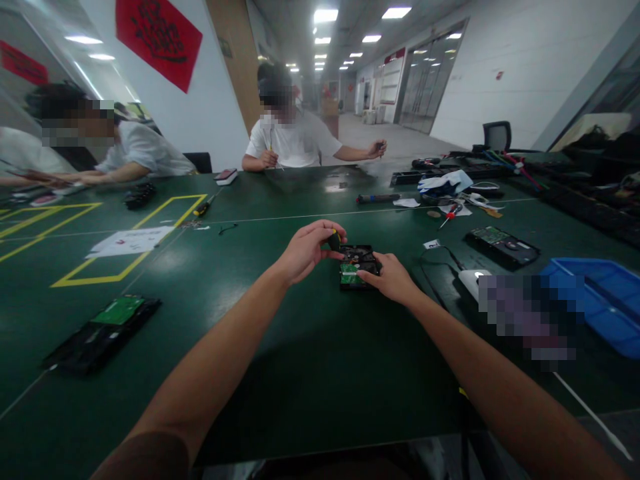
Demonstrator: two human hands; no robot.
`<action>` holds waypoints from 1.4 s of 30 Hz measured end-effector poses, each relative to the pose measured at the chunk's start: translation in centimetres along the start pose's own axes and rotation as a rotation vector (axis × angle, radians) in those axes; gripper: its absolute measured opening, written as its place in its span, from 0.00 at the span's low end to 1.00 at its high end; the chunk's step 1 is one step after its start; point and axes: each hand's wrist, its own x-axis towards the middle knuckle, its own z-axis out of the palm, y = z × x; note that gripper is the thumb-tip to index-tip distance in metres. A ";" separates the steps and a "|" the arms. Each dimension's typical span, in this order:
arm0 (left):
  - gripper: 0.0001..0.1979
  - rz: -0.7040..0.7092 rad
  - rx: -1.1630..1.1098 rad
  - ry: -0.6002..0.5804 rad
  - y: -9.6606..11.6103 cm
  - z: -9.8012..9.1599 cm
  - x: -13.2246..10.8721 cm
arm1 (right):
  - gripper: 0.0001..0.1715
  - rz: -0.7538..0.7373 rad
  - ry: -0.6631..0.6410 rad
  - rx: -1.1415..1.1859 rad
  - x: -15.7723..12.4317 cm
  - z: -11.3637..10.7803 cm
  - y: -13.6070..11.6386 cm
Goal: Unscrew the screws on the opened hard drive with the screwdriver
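Note:
A black hard drive (356, 265) with a green circuit board lies on the green table (300, 360) in front of me. My left hand (309, 250) is closed round the black and yellow handle of a screwdriver (334, 240), held upright over the drive's far left corner. My right hand (393, 277) grips the drive's right edge, fingers curled on it.
Another hard drive (103, 331) lies at the near left, a third (503, 245) at the right by a blue tray (600, 297). Yellow tape lines (125, 267), a paper sheet (131, 241) and loose tools (450, 200) lie further back. Two people sit across the table.

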 end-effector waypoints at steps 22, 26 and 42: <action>0.10 -0.012 -0.005 -0.009 -0.1 0.0 -0.2 | 0.38 0.002 0.006 0.007 -0.1 0.1 0.1; 0.08 -0.052 -0.065 0.026 -0.1 0.1 0.0 | 0.36 -0.011 0.014 -0.001 0.0 0.0 0.1; 0.11 0.012 0.087 0.002 -0.2 0.3 -0.1 | 0.37 0.008 -0.002 -0.005 -0.2 -0.2 -0.2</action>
